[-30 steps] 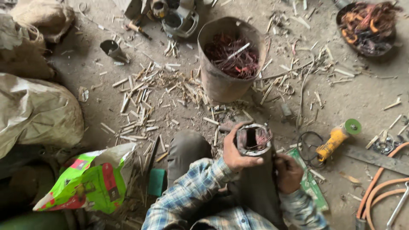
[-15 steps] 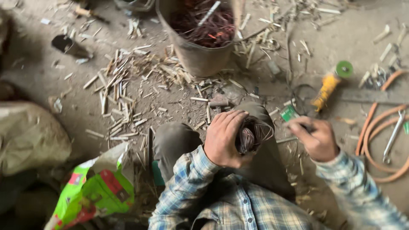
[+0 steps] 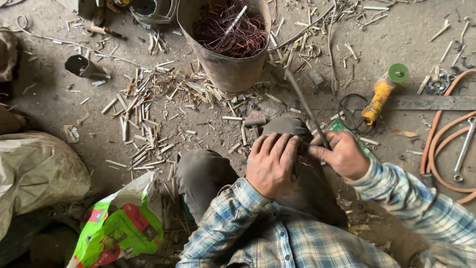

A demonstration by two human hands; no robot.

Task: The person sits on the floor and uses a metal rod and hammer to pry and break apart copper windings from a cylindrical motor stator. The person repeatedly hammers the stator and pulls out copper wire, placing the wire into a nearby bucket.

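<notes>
One bucket (image 3: 225, 59) at 12 o'clock, one grinder (image 3: 379, 94) at 2 o'clock. Left hand (image 3: 271, 164) clasps the coil (image 3: 299, 161) on the knee at centre; right hand (image 3: 342, 155), empty before, now grips one rod (image 3: 305, 106).

Dusty concrete floor (image 3: 59, 104), littered with wood splinters (image 3: 144, 124). On it: bucket (image 3: 225, 69) of copper wire, yellow angle grinder (image 3: 379, 94), orange hose (image 3: 441, 149), spanner (image 3: 463, 149), green bag (image 3: 119, 228).

wound part hidden under left hand (image 3: 271, 164), rod (image 3: 306, 106) tip blurred, orange hose (image 3: 436, 149) cut off by edge
</notes>
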